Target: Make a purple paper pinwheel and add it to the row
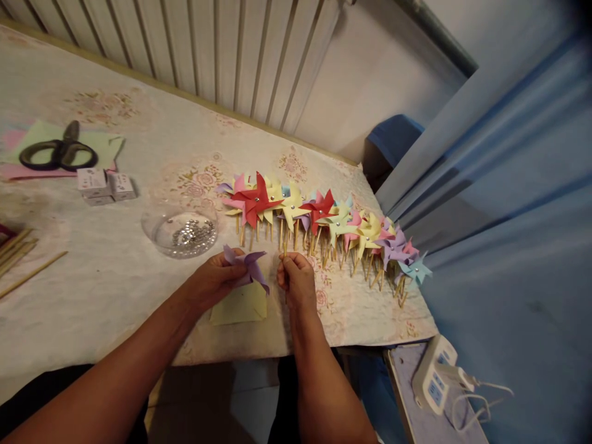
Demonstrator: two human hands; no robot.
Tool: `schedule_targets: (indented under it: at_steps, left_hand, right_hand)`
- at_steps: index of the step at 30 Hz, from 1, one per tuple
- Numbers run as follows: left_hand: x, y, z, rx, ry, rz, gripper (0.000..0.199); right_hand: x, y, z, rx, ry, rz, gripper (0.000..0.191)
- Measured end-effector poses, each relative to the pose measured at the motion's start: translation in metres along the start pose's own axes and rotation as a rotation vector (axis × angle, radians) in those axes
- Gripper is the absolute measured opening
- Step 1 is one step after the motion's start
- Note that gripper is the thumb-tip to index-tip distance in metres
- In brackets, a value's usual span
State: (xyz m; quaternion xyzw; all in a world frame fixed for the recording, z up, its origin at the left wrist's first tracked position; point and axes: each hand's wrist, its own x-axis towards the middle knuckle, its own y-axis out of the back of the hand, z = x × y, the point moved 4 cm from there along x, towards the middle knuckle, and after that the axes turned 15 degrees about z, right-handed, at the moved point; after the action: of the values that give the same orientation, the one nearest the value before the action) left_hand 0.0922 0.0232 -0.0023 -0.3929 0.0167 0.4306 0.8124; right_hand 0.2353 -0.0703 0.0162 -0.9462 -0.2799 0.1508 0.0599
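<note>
Near the table's front edge, my left hand [227,275] pinches a purple paper pinwheel [250,266] with its blades folded in. To its right, my right hand [297,276] grips a thin wooden stick [285,243] held roughly upright. The pinwheel and the stick are apart. Beneath the pinwheel lies a pale green paper sheet [240,305]. Just beyond my left hand stands a clear round dish [152,228] with small shiny metal pieces [194,233] in it. Behind my right hand, a long row of finished pinwheels [320,211] on sticks runs to the right.
Black-handled scissors [60,153] rest on coloured paper [41,137] at the far left, beside small boxes [99,185]. Loose sticks [33,274] lie at the left edge. A power strip [435,375] with cables is at the lower right, near a blue curtain [499,246].
</note>
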Motion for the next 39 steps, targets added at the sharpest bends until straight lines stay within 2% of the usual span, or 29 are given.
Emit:
schedule_targets:
  at_steps: [7,11,20,30,39]
  left_hand:
    - [-0.0023,-0.0017,0.0015,-0.025,0.023,0.019,0.026]
    - [-0.0046,-0.0050,0.0061,-0.024,-0.007,0.004,0.024]
    - [-0.0035,-0.0039,0.0047,-0.001,-0.003,0.014,0.028]
    - [-0.0047,-0.0042,0.0065,-0.007,0.009,0.014,0.029]
    - [-0.0058,-0.0066,0.0080,0.014,-0.005,-0.022,0.031]
  right_hand:
    - [0.0013,0.0009,0.0000,-0.007,0.023,0.011,0.016]
    - [0.0022,0.0014,-0.0014,0.004,0.019,0.054,0.030]
    - [0.0040,0.0039,-0.0020,0.006,0.052,0.076,0.010]
    - [0.0052,0.0098,-0.0064,-0.085,0.146,0.111,0.019]
    - [0.0019,0.0066,-0.0082,-0.064,0.130,0.104,0.018]
